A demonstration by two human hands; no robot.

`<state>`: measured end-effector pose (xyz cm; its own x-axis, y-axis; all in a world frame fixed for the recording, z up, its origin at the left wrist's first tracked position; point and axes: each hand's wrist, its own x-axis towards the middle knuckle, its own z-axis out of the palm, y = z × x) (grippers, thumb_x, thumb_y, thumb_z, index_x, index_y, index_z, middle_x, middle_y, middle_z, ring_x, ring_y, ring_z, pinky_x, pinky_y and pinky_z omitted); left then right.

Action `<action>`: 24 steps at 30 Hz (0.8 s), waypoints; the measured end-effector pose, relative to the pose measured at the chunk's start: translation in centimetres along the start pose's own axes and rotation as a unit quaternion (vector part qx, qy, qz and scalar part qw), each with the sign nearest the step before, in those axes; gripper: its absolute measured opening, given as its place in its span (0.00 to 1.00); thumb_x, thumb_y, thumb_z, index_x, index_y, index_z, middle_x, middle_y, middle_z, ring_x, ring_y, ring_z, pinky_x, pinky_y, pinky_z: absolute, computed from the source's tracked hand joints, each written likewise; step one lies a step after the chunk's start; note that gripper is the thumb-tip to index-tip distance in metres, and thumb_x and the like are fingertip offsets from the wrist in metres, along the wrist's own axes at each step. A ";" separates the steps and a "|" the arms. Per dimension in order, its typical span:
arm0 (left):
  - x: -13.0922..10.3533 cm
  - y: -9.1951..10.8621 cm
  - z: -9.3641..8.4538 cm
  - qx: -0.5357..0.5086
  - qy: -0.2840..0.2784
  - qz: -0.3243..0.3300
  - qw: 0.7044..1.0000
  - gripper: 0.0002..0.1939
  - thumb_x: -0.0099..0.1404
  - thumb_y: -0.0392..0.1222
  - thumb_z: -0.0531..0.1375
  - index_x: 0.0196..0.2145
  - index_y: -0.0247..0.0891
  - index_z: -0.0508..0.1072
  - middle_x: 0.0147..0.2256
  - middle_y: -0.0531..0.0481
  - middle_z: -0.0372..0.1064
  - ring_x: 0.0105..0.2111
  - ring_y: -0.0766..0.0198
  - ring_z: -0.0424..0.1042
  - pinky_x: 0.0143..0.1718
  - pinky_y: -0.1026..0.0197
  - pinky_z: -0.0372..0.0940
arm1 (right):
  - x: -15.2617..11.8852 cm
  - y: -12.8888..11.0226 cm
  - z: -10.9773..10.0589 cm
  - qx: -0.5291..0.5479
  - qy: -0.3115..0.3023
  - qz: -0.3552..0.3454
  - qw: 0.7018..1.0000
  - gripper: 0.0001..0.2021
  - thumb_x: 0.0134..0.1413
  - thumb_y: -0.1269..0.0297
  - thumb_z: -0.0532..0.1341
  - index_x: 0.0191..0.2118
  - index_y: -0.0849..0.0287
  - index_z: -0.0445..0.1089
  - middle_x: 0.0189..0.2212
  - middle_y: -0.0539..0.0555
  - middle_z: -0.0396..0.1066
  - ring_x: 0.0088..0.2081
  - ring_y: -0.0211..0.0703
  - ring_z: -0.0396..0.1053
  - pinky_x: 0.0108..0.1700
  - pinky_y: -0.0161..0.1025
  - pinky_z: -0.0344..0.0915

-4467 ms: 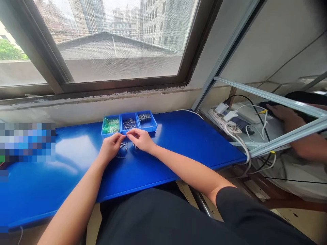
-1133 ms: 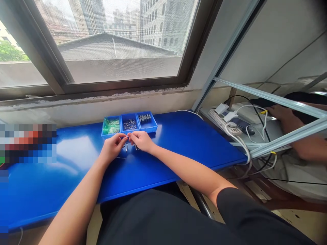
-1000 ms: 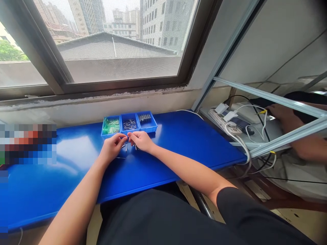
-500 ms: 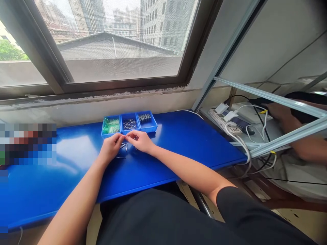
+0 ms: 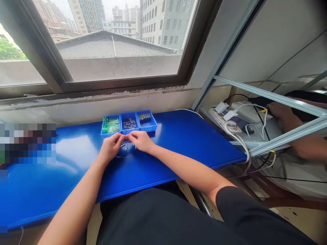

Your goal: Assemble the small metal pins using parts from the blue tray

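My left hand (image 5: 111, 145) and my right hand (image 5: 141, 141) meet fingertip to fingertip above the blue table (image 5: 163, 161). Both are closed in a pinch, and what they hold is too small and covered to make out. Below them, several thin metal pieces (image 5: 126, 146) lie loose on the tabletop, partly hidden by the fingers. Just behind the hands stand three joined blue bins. The left bin (image 5: 103, 130) has a green bag with pale slender pieces, the middle bin (image 5: 130, 130) dark metal pins, and the right bin (image 5: 151, 128) rows of small metal cylinders.
A window (image 5: 117, 85) and wall run behind the table. At the right a metal frame (image 5: 270, 92) stands before a shelf with a power strip (image 5: 222, 117), chargers and white cables (image 5: 242, 144). Another person's arm (image 5: 288, 119) reaches in there. The far left is pixelated.
The fingertips of my right hand have closed in slightly toward my left fingertips. Otherwise the hands, bins and loose metal pieces stay where they were.
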<state>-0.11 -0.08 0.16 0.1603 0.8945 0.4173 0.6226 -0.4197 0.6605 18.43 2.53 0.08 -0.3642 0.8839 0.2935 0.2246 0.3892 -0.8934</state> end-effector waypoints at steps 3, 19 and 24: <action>-0.1 0.0 0.1 -0.014 -0.002 -0.004 1.000 0.18 0.69 0.53 0.55 0.35 0.37 0.76 0.21 0.54 0.65 0.21 0.69 0.58 0.23 0.65 0.54 | 0.1 0.1 -0.1 0.012 -0.011 0.008 1.000 0.20 0.61 0.48 0.59 0.31 0.60 0.76 0.27 0.53 0.77 0.31 0.40 0.74 0.36 0.36 0.65; 0.0 0.3 -0.1 0.011 0.025 -0.012 1.000 0.17 0.68 0.51 0.55 0.31 0.37 0.73 0.21 0.55 0.65 0.21 0.69 0.59 0.23 0.65 0.55 | 0.0 0.0 0.0 0.036 -0.002 -0.017 0.999 0.15 0.56 0.52 0.64 0.42 0.59 0.74 0.30 0.52 0.75 0.32 0.39 0.73 0.36 0.36 0.67; 0.0 0.1 0.0 -0.007 0.014 -0.020 1.000 0.18 0.69 0.53 0.55 0.31 0.37 0.73 0.20 0.54 0.65 0.21 0.68 0.60 0.23 0.66 0.56 | -0.1 -0.3 0.1 0.009 0.013 -0.055 0.998 0.10 0.58 0.57 0.63 0.38 0.59 0.76 0.36 0.54 0.77 0.35 0.40 0.72 0.38 0.37 0.67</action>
<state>-0.04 -0.13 0.29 0.1146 0.9059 0.4077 0.6171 -0.3865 0.6854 18.35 2.30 0.26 -0.3622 0.8422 0.3994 0.1682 0.4805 -0.8607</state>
